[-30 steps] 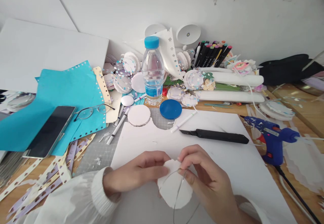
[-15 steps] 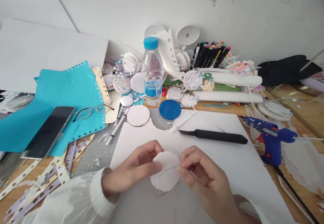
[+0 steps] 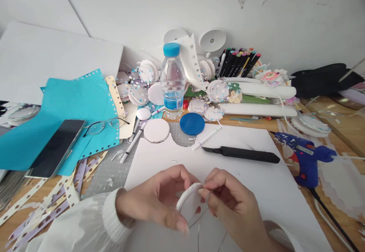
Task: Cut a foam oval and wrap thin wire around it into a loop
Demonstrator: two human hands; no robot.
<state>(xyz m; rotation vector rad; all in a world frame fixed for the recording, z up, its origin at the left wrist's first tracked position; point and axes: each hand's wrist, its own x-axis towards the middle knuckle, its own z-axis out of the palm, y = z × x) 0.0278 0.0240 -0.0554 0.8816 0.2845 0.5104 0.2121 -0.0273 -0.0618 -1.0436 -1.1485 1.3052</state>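
Observation:
Low in the middle, a thin white disc point(image 3: 189, 203) is tilted nearly on edge between my two hands. My left hand point(image 3: 159, 198) is curled round its left side, fingers behind the upper rim and thumb in front near the lower edge. The thumb and fingertips of my right hand point(image 3: 228, 202) pinch the disc's upper right rim together with a thin grey thread or wire point(image 3: 199, 229). That strand loops down below the disc. Beneath both hands lies a large white board point(image 3: 159, 160). A black utility knife point(image 3: 245, 154) rests on it behind my right hand.
A blue glue gun point(image 3: 305, 153) with its cable stands at the right. Behind are a water bottle point(image 3: 172, 81), a blue lid point(image 3: 192, 124), another white disc point(image 3: 156, 130) and markers point(image 3: 239, 62). A phone point(image 3: 55, 149) and glasses point(image 3: 105, 124) lie on blue paper point(image 3: 76, 100) at left.
The disc has turned from facing up to nearly edge-on. My left thumb has come off its face and moved down. The strand's loop now hangs lower and further right.

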